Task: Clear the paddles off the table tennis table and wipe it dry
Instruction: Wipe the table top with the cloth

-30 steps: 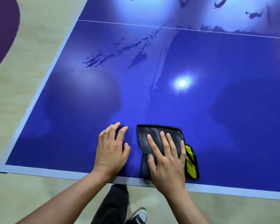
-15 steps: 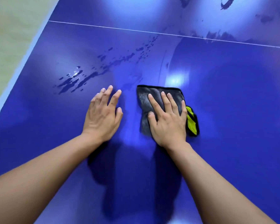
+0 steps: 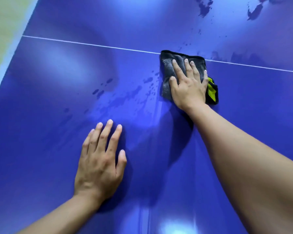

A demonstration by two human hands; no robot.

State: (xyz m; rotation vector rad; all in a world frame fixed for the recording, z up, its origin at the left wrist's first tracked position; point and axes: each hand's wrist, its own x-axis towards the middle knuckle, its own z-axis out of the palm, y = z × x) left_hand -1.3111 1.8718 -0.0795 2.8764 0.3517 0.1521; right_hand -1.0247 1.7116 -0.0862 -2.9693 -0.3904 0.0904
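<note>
Grey cloth (image 3: pixel 168 65), folded, is lying on the blue table (image 3: pixel 49 157) under the right hand (image 3: pixel 188 88). Its far edge is touching the white line (image 3: pixel 91 45), and a yellow-green fold (image 3: pixel 211 88) is showing past the hand's right side.

Head view (the only view):
- No paddles are showing in frame. I am judging the clearing as done here and the wiping as partway through, since wet patches are showing.
- Right hand: the palm is lying flat on the cloth, with the fingers (image 3: pixel 177 66) straight and slightly spread. They are pressing down, not curling round it. The arm is reaching far out across the table.
- Left hand (image 3: pixel 98 164): it is resting flat on bare table nearer to me, fingers (image 3: pixel 108 132) straight and close together, holding nothing. I am reading it as a brace.

Relation that matters: the droplets (image 3: pixel 125 97) are lying to the left of the cloth and nearer to me, between the two hands. The streak is running diagonally up to the cloth's left edge. Dark puddles (image 3: pixel 204 7) are sitting beyond the line, well apart from the cloth.

The cloth's long axis is running away from me, so I am expecting a sideways sweep left to cover the widest band. The right hand is the nearer one for it.
</note>
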